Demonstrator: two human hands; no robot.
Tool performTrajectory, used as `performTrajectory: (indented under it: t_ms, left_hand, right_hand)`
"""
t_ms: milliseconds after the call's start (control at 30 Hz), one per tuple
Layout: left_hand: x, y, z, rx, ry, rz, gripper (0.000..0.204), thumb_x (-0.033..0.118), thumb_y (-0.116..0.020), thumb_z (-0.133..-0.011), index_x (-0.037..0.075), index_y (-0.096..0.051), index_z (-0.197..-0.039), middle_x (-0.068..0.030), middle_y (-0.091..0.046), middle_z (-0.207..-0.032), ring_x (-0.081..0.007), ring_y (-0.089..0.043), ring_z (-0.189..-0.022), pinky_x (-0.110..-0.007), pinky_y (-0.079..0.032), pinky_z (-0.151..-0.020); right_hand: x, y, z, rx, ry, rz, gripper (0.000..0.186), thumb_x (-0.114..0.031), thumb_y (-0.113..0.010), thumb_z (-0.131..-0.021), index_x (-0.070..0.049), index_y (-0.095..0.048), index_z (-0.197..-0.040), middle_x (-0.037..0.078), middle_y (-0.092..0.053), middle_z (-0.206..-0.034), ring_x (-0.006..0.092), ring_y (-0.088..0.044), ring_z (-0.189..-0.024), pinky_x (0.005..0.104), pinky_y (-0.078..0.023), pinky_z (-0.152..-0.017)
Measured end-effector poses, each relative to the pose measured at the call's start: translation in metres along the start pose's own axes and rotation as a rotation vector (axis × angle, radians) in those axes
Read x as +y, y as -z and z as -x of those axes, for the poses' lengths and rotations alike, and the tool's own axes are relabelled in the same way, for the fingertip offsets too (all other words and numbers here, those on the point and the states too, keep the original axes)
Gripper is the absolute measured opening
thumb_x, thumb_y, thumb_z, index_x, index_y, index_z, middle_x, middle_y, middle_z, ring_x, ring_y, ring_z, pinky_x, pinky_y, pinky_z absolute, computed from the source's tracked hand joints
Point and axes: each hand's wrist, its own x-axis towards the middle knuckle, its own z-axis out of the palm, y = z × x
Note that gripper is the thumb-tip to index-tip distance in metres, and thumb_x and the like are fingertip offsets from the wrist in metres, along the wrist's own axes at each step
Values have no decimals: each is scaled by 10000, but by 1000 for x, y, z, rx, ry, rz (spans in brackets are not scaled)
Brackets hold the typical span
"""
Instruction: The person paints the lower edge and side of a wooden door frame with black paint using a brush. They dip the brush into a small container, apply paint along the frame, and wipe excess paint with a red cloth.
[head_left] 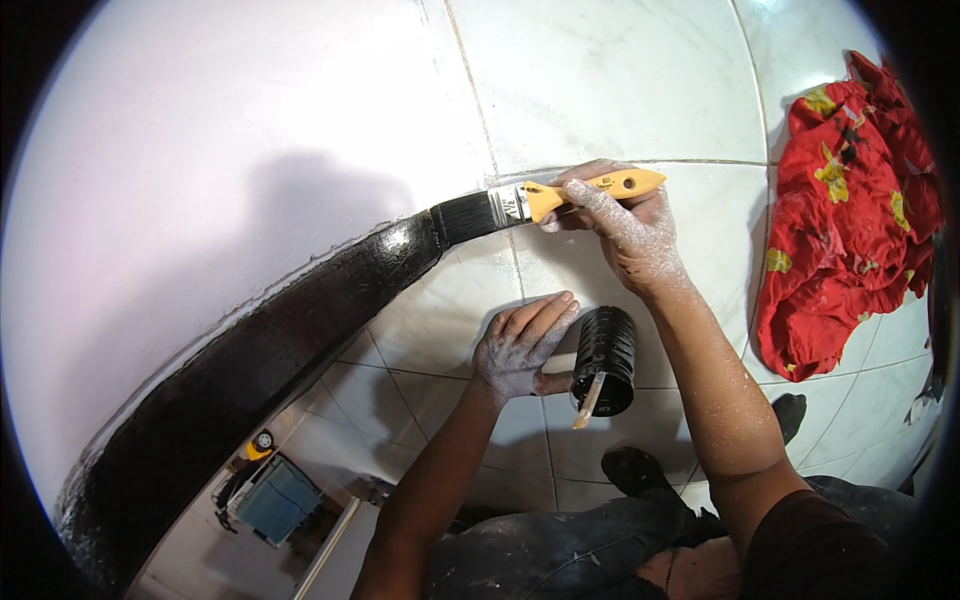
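Observation:
My right hand (628, 225), dusted with white specks, grips a paintbrush (627, 182) by its yellow handle. The brush's black bristles meet the end of a glossy black skirting strip (330, 300) along the foot of the white wall. My left hand (525, 345) is open on the tiled floor, fingers stretched out, its thumb close against a black paint can (606, 340). I cannot tell whether the thumb touches it. A paint-smeared wooden stick (590, 400) pokes out of the can.
A crumpled red cloth (840, 220) with yellow flowers lies on the pale tiles (610, 110) to the right. My dark-covered foot (637, 468) is below the can. At the lower left stand a blue-grey box-like thing (280, 503) and a small yellow object (258, 449).

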Motion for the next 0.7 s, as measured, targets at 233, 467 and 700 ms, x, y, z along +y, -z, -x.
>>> performTrajectory:
  t_ms: [233, 467, 700]
  left_hand:
    - [-1, 1, 0, -30, 5, -33, 864, 714, -641, -913, 104, -600, -1524, 4, -562, -1570, -179, -539, -1389, -379, -457, -1103]
    - [-1, 2, -1, -12, -3, -19, 856, 709, -640, -919, 102, -603, -1521, -4, -572, -1563, -184, -550, -1387, -386, -464, -1087]
    - [-1, 3, -1, -23, 3, -14, 853, 713, -628, -928, 101, -603, -1523, -3, -573, -1562, -185, -551, -1386, -386, -468, -1082]
  right_hand:
    - [1, 1, 0, 10, -10, -8, 253, -184, -789, -1012, 38, -766, -1130, 156, -797, -1007, 190, -788, -924, 316, -666, -852]
    - [-1, 0, 0, 20, -21, -6, 239, -162, -787, -1013, 43, -762, -1134, 154, -796, -998, 182, -786, -906, 306, -664, -842]
    - [-3, -1, 0, 35, -22, 40, 239, -167, -790, -1014, 41, -763, -1129, 149, -794, -989, 178, -780, -896, 307, -663, -823]
